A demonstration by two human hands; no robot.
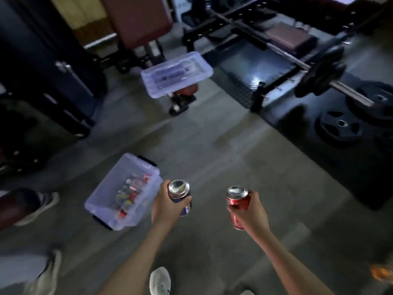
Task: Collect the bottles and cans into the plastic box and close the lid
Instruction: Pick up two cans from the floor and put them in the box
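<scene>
The left hand [168, 206] is curled around a dark blue can [179, 193], held upright just right of the open plastic box [102, 188]. The box sits on the floor [212, 145] at near left with cans inside. The right hand [253, 211] grips a red can [237, 199], apart from the left. The lid [176, 74] lies farther off on a gym bench [182, 92], with bare floor between and weight plates [338, 126] at far right.

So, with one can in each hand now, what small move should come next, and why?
Probably move the left hand with its dark blue can leftward and lower the can into the open box. That hand is nearest the box, which already holds cans, and the lid is off, resting farther away. The right hand with the red can could follow.
</scene>
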